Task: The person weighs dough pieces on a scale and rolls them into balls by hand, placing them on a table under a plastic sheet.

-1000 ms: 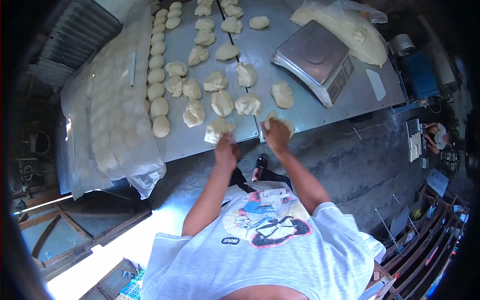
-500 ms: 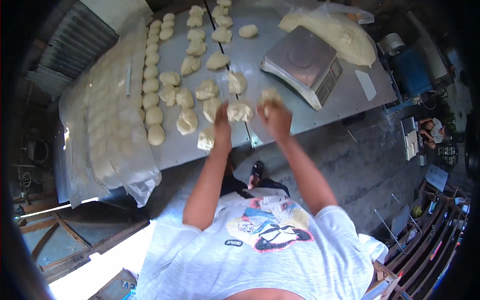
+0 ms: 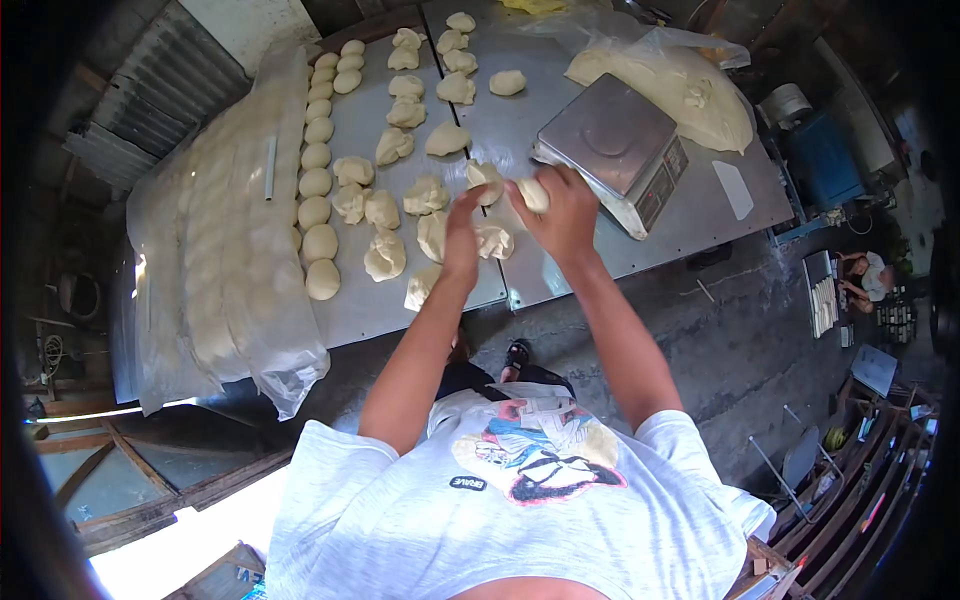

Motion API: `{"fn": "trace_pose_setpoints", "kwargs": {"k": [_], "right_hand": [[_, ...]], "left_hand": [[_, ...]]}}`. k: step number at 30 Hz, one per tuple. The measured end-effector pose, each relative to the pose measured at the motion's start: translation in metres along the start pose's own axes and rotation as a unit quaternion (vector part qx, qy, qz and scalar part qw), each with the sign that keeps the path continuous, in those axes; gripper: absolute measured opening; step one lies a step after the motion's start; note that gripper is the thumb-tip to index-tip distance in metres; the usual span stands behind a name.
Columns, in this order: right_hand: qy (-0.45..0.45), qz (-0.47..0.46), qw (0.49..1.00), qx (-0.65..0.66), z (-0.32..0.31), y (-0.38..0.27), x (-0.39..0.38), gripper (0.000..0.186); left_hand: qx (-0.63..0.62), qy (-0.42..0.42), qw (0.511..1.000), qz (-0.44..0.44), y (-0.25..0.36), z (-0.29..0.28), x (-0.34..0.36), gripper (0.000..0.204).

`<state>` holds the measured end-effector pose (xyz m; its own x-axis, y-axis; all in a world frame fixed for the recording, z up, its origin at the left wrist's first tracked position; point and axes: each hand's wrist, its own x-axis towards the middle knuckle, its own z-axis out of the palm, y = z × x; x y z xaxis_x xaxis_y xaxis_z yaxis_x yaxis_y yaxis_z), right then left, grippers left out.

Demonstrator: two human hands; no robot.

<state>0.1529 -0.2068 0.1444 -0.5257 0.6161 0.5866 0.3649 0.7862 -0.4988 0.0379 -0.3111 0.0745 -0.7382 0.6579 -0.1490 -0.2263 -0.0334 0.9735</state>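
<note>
The right hand (image 3: 566, 215) is gripping a dough piece (image 3: 534, 196) over the table (image 3: 695, 222), just left of the scale (image 3: 612, 128), while the left hand (image 3: 462, 235) is hanging right by another lump (image 3: 481, 173), and from where I'm standing I honestly can't tell if it's pinching that one or sitting loose.

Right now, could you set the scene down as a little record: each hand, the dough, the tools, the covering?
Left hand: raised beside a rough dough lump; contact unclear
Right hand: holding a small dough piece
Round dough balls: lined up left of the loose rough lumps
Weighing scale: right of the hands, its platform bare
Large dough mass: behind the scale, toward the far right
Covering: clear plastic sheet over rows at left
Surface: metal table
</note>
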Motion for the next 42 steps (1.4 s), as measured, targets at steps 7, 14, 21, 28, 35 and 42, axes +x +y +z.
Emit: {"fn": "trace_pose_setpoints", "kwargs": {"k": [7,14,21,28,35,42], "right_hand": [[-0.209,0.442,0.809,0.326,0.107,0.04,-0.158,0.053],[0.08,0.201,0.917,0.334,0.007,-0.04,0.009,0.037],[-0.308,0.308,0.9,0.011,0.081,0.092,-0.164,0.046],[-0.323,0.409,0.558,0.646,0.089,0.009,-0.075,0.075],[-0.164,0.125,0.892,0.403,0.059,-0.067,-0.017,0.064],[-0.323,-0.16,0.773,0.522,0.068,-0.15,0.048,0.073]], "left_hand": [[-0.147,0.183,0.917,-0.322,-0.122,-0.019,-0.063,0.036],[0.132,-0.005,0.962,0.239,0.049,0.029,-0.008,0.034],[0.071,0.07,0.995,0.007,-0.088,-0.037,-0.082,0.052],[0.151,0.016,0.95,0.273,-0.011,-0.009,-0.098,0.046],[0.397,-0.031,0.911,0.109,0.096,-0.055,-0.035,0.037],[-0.37,-0.285,0.882,-0.065,0.061,-0.126,-0.024,0.101]]}}
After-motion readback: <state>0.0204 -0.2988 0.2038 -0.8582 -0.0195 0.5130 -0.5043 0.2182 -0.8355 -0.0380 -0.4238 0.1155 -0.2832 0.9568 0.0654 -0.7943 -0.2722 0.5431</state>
